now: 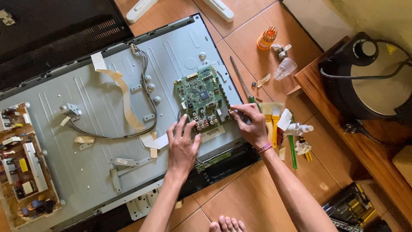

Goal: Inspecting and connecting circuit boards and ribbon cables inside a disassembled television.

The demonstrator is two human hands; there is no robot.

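Fingers of the left hand [182, 146] lie spread and flat against the lower edge of the green rectangular circuit board [202, 99], likely steadying it. The right hand [253, 124] pinches its right edge by the connectors, fingertips pressed together. Board sits at frame centre on the grey metal television back panel [94, 111], hands just below; a green-handled screwdriver [243, 86] lies right, on the tiled floor [240, 193]
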